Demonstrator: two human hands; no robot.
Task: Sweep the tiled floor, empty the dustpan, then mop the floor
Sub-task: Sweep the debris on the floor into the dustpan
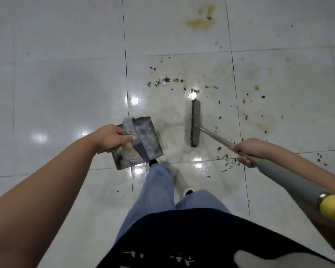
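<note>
My left hand (pixel 112 139) grips the handle of a grey dustpan (pixel 149 140), held above the white tiled floor (pixel 66 84) with its tray facing up; some pale dirt lies inside. My right hand (pixel 249 150) holds the grey shaft of a broom, whose grey head (pixel 194 122) stands on the floor just right of the dustpan, edge-on. The shaft ends in a yellow cap (pixel 334 207) at the lower right. Dark scraps and crumbs (pixel 162 82) lie scattered around and beyond the broom head.
A yellowish stain (pixel 201 18) marks the far tile, and fainter smears spread over the tiles to the right. My legs in blue trousers (pixel 159 190) stand just below the dustpan. Bright light reflections glare on the glossy tiles.
</note>
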